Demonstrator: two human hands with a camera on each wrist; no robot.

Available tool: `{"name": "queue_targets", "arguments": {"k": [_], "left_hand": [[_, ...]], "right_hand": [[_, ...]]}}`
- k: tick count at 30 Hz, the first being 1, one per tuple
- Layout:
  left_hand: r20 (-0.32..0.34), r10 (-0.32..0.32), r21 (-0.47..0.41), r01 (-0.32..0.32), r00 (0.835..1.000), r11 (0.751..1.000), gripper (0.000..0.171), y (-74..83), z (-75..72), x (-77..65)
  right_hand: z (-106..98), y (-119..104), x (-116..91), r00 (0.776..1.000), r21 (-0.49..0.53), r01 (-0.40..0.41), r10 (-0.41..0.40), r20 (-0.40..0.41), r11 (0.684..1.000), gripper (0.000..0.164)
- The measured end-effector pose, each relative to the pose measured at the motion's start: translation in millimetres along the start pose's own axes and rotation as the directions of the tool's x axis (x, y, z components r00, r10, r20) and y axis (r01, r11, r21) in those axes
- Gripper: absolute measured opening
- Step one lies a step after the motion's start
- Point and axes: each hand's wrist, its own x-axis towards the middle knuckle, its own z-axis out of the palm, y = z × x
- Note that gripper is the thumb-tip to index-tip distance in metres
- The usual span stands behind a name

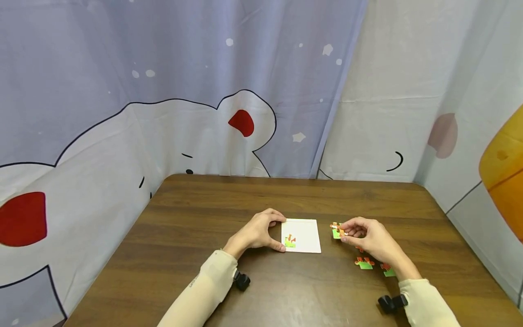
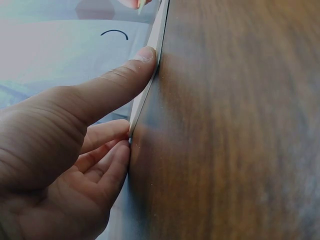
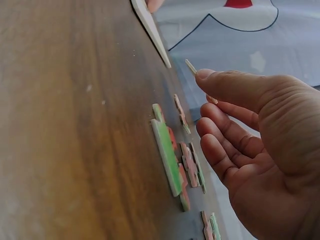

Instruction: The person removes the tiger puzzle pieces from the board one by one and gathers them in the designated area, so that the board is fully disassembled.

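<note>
A white square puzzle board [image 1: 304, 234] lies on the table, with a green and orange puzzle piece [image 1: 290, 244] in its near left corner. My left hand [image 1: 261, 230] holds the board by its left side, thumb at the near corner and index finger at the far one. To the right of the board, my right hand [image 1: 369, 235] pinches another puzzle piece [image 3: 190, 66] between thumb and index finger, its other fingers loosely curled. Below that hand lie loose pieces, among them a green-edged one [image 3: 167, 157] and one with orange knobs [image 1: 365, 263].
Another loose piece [image 1: 388, 270] lies near the right forearm, partly covered by it. The brown wooden table [image 1: 196, 204] ends at a printed curtain [image 1: 286, 91] behind and beside it. Each wrist wears a small black camera.
</note>
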Motion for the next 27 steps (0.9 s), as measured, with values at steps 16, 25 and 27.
{"name": "queue_targets", "arguments": {"k": [16,25,27], "left_hand": [[-0.006,0.008,0.016,-0.008,1.0,1.0,0.086,1.2,-1.3,0.2],[0.001,0.002,0.0,-0.002,1.0,1.0,0.087,-0.9,0.6,0.3],[0.0,0.004,0.001,-0.004,1.0,1.0,0.087,-0.8,0.4,0.8]], "right_hand": [[1.8,6.1,-1.5,1.0,-0.083,0.015,-0.013,0.015,0.996,0.024],[2.8,4.1,-2.3,0.999,-0.091,0.029,-0.027,0.025,0.995,0.025],[2.2,3.3,-2.0,0.999,-0.089,0.034,-0.032,0.025,0.995,0.025]]}}
